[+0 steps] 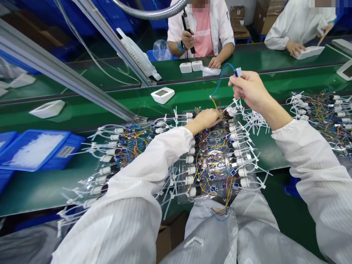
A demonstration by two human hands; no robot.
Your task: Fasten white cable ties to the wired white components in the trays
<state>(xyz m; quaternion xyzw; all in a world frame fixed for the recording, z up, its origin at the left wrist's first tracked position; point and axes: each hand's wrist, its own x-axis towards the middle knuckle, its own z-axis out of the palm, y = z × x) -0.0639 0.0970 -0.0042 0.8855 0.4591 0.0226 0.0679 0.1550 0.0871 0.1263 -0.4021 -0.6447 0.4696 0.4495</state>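
The right hand (251, 90) is raised above the far end of the clear tray (220, 158), pinching a blue-and-white connector (238, 72); its blue wire (219, 80) runs down toward that end. The left hand (206, 120) lies over the tray's far end, fingers at the wires; whether they grip cannot be told. Black-and-white wired parts (243, 172) line both tray sides. White cable ties (254, 121) lie on the counter (275, 152), right of the tray.
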